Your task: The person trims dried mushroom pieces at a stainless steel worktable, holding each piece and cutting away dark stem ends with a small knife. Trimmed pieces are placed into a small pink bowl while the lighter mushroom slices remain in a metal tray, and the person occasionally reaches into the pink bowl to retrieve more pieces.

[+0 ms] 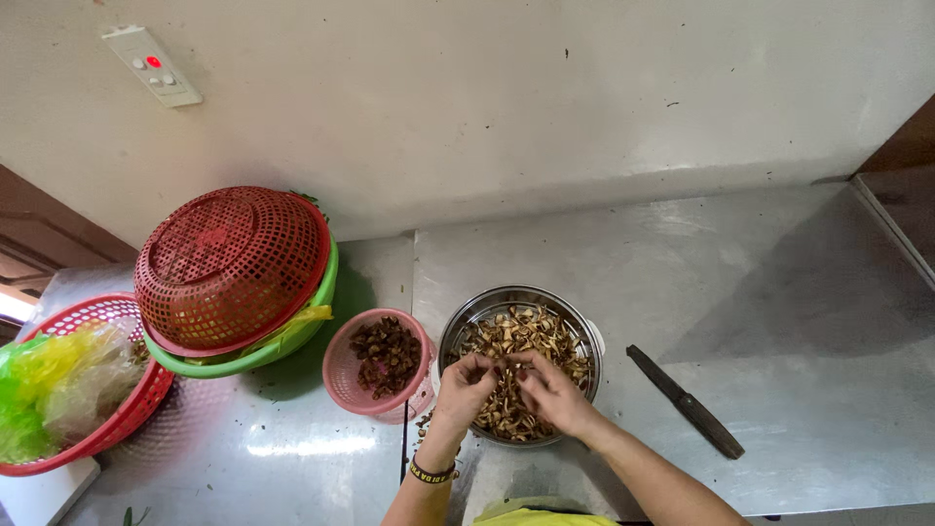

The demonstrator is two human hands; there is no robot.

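Both hands meet over the steel bowl point(584, 336): left hand point(464, 386) and right hand point(551, 392) pinch together on one dried mushroom piece point(508, 364) above the heap. Looks light, brittle, crumbly, so best held at its edges. Pink basket point(343, 375) of trimmings sits just beside; knife point(684, 400) lies apart.

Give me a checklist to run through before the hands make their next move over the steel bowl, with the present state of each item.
1. Round steel bowl of brown dried pieces sits flat on the metal counter: ok.
2. Left hand and right hand both over the bowl, fingertips meeting on a piece: ok.
3. Small pink plastic basket of dark bits stands beside the bowl, on the left-hand side: ok.
4. Dark long-handled knife lies apart from both hands: ok.
5. Grip firm on the piece: cannot tell, too small.
6. Upturned red mesh basket on the green bowl is steady: cannot tell.
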